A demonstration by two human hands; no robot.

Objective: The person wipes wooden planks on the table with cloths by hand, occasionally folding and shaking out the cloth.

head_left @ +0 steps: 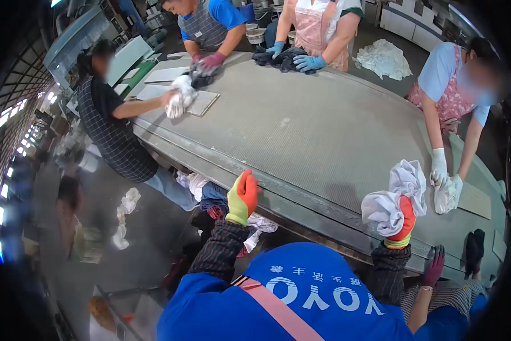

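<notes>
My right hand, in an orange and yellow glove, is closed around a bunched white cloth. It holds the cloth up over the near right part of the large grey ribbed table. Loose folds of the fabric stick out to the left and above the fingers. My left hand, gloved the same way, is curled into a fist above the table's near edge. No item shows in it, though the inner side of the fingers is hidden.
Other people work around the table with cloths, including a dark cloth and a grey-white cloth. A co-worker's maroon-gloved hand is close to my right arm. Piled laundry lies beneath the near edge; a white heap is on the floor.
</notes>
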